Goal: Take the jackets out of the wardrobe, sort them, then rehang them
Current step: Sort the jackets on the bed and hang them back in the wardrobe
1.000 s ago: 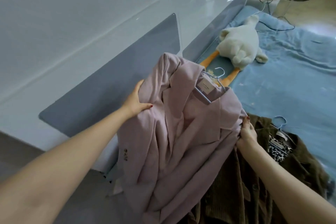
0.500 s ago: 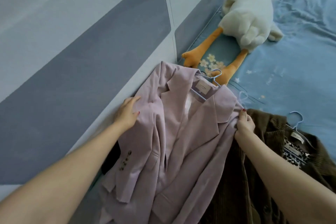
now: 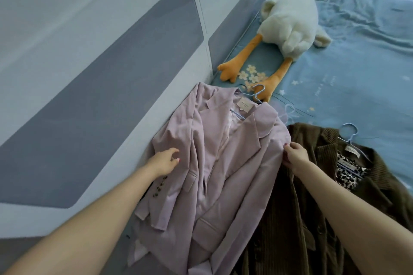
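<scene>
Moved: pink jacket [image 3: 225, 163] now lies flat on bed [image 3: 357, 69]
Left hand [image 3: 164, 161]: loose, fingers resting on it
Right hand [image 3: 295, 155]: pinching its shoulder
Jackets: two, with brown jacket [image 3: 301, 219]
Hangers: two

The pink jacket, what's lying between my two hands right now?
In the head view, the front of the pink jacket spans the gap between the left hand and the right hand: its lapels and open front. Nothing else lies there.

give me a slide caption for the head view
Both hands, left hand and right hand, lay a pink blazer beside a brown corduroy jacket.
</scene>
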